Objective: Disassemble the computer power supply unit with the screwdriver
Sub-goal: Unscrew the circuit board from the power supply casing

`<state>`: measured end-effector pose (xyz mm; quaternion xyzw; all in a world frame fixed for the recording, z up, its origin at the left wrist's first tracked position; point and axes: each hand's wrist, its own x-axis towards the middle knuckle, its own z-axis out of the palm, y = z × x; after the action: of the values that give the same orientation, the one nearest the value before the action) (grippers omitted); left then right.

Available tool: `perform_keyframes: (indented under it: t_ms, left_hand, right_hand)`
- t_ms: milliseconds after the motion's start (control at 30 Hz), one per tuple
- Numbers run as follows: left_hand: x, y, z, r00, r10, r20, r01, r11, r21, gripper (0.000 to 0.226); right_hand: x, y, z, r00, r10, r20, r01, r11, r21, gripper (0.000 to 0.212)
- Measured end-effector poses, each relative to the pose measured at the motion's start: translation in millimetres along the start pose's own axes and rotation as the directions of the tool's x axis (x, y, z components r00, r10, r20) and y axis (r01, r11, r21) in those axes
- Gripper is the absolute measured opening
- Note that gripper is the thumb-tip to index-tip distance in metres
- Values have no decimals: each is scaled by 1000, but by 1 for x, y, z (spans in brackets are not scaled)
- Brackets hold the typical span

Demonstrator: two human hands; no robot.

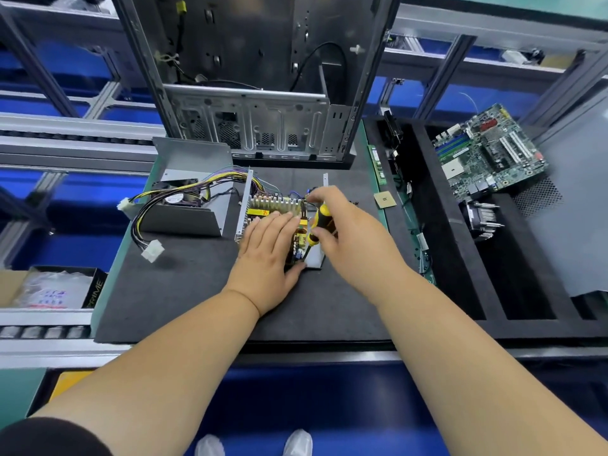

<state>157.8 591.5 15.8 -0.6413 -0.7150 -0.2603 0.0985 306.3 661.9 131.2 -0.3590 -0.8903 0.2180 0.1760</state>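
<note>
The opened power supply unit, a bare circuit board with a finned metal heatsink in a grey steel tray (279,222), sits in the middle of the dark foam-covered table (184,291), and the person's left hand (268,255) lies flat on top of it, fingers straight and together, pressing it down. The right hand (345,232) has its fingers curled around the yellow-and-black handled screwdriver (317,225), tip angled down toward the near right edge of the board; I can't see the screw itself. Just to the left rests the removed grey sheet-metal cover with its black fan (184,205), a bundle of yellow and black wires (144,218) running from it. This unit looks stiff and fairly weighty at the tray, but the board is fragile, so I'd hold it by the steel walls or the heatsink, never the small components. The thin metal edges look sharp, and the tray could skid without that steadying palm.
</note>
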Motion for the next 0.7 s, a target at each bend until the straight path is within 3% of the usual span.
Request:
perform_keyframes:
  t_ms: [133,267,433,533,700]
  left_hand:
    - [-1,0,1,1000,-6,19,6,1000,19,83]
    - [-1,-1,0,1000,-2,28,1,1000,25,81]
    - [0,0,-1,1000,7,28,-8,999,38,79]
    - [0,0,-2,999,9,31,-11,999,44,80]
    - [0,0,-3,999,-1,46,-2,999,48,80]
  right_hand:
    - [3,-5,1,999,-36,-14,36,999,-16,13]
    - [10,-3,1,998,16,-56,-13,999,51,16]
    - [9,1,0,989,43,-140,-43,999,5,39]
    - [9,7,1,975,116,-191,-102,991,84,32]
    - [12,9,6,970,109,-218,-82,988,129,22]
